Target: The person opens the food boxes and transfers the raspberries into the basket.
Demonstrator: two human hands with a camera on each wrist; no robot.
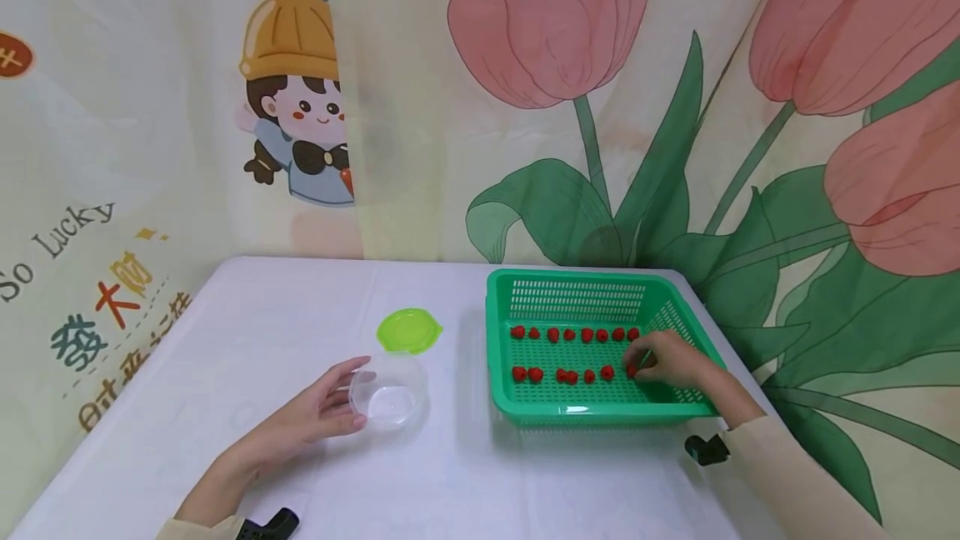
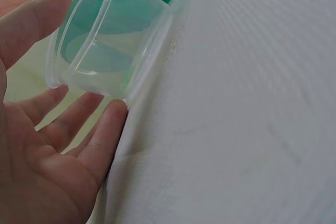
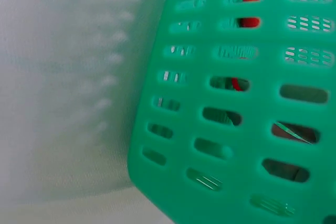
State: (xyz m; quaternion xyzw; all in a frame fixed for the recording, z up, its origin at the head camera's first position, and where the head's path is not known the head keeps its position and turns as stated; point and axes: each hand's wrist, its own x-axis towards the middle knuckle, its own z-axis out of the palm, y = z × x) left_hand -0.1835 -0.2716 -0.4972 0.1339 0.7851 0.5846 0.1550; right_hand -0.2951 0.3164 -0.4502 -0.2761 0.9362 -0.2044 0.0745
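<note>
My left hand is at the left side of a clear plastic cup on the table, thumb and fingers spread along its wall. In the left wrist view the left hand has loosely extended fingers by the cup. My right hand reaches into the right part of a green basket, fingertips pinching a red raspberry, partly hidden. Two rows of raspberries lie on the basket floor. The right wrist view shows mostly the basket's slotted wall, which nearly hides the hand.
A bright green lid lies behind the cup. White cloth covers the table. Behind its back edge hangs a curtain printed with tulips and a cartoon figure. The basket's raised rim surrounds the raspberries.
</note>
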